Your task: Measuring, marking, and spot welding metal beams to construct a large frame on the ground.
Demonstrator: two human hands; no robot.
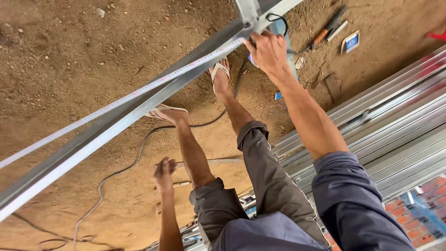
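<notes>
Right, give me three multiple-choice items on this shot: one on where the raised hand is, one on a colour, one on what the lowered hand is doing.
1. Where does the right hand rest?
A. On the long grey metal beam, at the end of the measuring tape laid along it
B. On the sandy ground
C. On the red bricks

2. What colour are the rolled-up trousers?
A. White
B. Grey
C. Yellow

3. What state is the left hand in?
A. Gripping a hammer
B. Pressed flat on the beam
C. Hanging low beside the leg, holding nothing that can be made out

Answers:
1. A, the fingers press the tape end onto the beam near its joint.
2. B, the cloth above both bare shins is grey.
3. C, it hangs loosely curled over the brown dirt ground, apart from the beam.
</notes>
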